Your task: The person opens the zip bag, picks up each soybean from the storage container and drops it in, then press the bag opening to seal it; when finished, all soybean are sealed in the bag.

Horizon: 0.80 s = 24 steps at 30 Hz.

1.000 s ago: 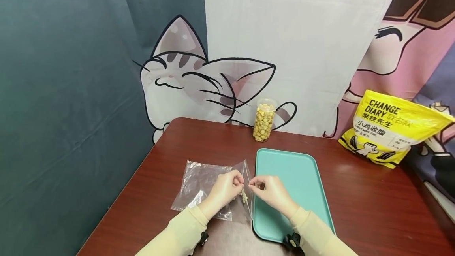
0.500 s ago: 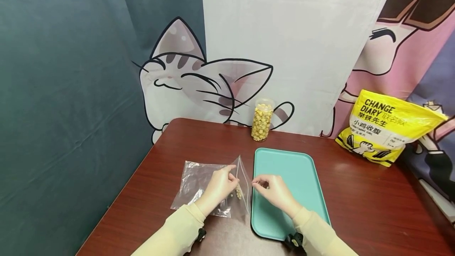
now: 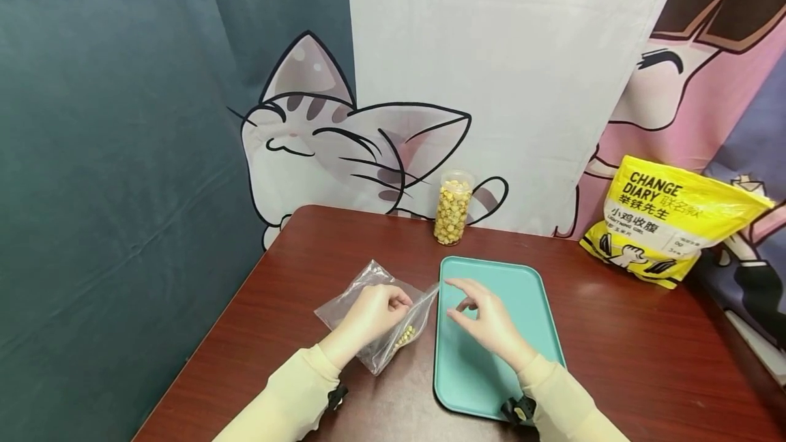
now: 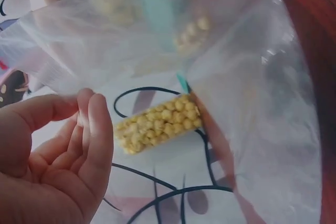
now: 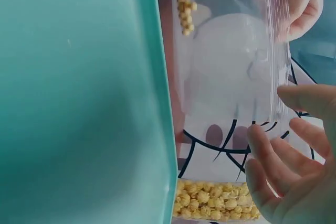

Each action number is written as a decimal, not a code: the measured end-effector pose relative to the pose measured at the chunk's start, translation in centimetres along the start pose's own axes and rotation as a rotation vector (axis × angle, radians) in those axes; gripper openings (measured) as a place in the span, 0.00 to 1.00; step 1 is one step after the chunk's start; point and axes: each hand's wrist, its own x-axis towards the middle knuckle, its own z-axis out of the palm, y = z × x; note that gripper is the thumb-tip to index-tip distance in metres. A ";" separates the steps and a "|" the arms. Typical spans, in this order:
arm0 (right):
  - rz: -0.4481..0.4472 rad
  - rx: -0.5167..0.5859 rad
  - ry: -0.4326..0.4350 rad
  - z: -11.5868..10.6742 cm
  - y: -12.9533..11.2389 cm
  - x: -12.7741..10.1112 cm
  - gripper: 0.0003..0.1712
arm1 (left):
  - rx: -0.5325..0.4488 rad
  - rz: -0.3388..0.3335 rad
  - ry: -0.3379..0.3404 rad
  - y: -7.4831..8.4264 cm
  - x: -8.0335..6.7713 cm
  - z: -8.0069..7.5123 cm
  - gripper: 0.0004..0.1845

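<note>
A few small yellow kernels [image 3: 403, 337] already sit inside the clear plastic zip bag [image 3: 383, 322], which lies just left of the flat teal plastic tray [image 3: 522, 333]. The left hand [image 3: 368, 312] pinches the bag's top edge, while the right hand [image 3: 485, 316] hovers over the tray, fingers spread and empty. Judging from this, filling has barely begun: the clear cylindrical jar of yellow puffs [image 3: 453, 207] behind the tray looks full, and the bag's zip strip appears unsealed.

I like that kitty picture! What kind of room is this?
Probably a small set made for filming, not a real kitchen: cartoon cloth backdrops hang behind a brown table with a teal tray and a snack bag.
</note>
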 end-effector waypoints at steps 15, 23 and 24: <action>-0.022 0.062 -0.008 0.1 -1.1 -0.4 0.06 | -0.003 0.063 -0.058 1.1 -0.9 -1.8 0.03; -0.038 0.035 0.085 -0.1 -2.4 -0.2 0.06 | 0.101 0.007 0.047 2.9 -1.0 -4.2 0.10; -0.039 0.033 0.094 -0.1 -2.6 -0.2 0.06 | 0.136 0.004 0.068 3.2 -1.0 -4.3 0.13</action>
